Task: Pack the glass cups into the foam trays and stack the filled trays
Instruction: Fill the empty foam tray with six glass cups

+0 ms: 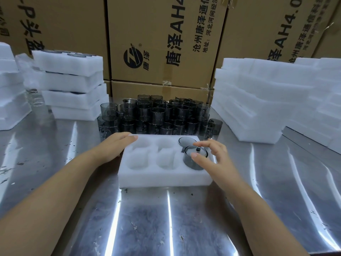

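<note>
Cardboard cartons, printed and stacked, are ranged along the back. A steel table, scuffed and reflective, carries everything else. A tall stack of white foam, taken to be unfilled trays, is set at the right. A shorter stack of filled trays, with dark rims visible in the top one, is set at the left. A cluster of loose cups, smoke-grey and piled in tiers, is placed just behind the work position. One foam tray, with six pockets in three columns of two, is laid with its long axis running left to right. Four of its pockets are seen bare. A seated cup is sunk to its rim in the far right pocket. The glass cup stands upright in the near right pocket, only partly sunk, its rim proud of the foam. The right hand is the nearer to it and is arched over it from the right. Its fingers are spread and curved, forefinger over the far rim and thumb at the near rim, so the cup lies directly beneath and between them. The hold is judged light. The left hand is laid flat on the tray's far left corner, fingers straight, with nothing grasped. The coming move is judged to turn on a straight downward press.
</note>
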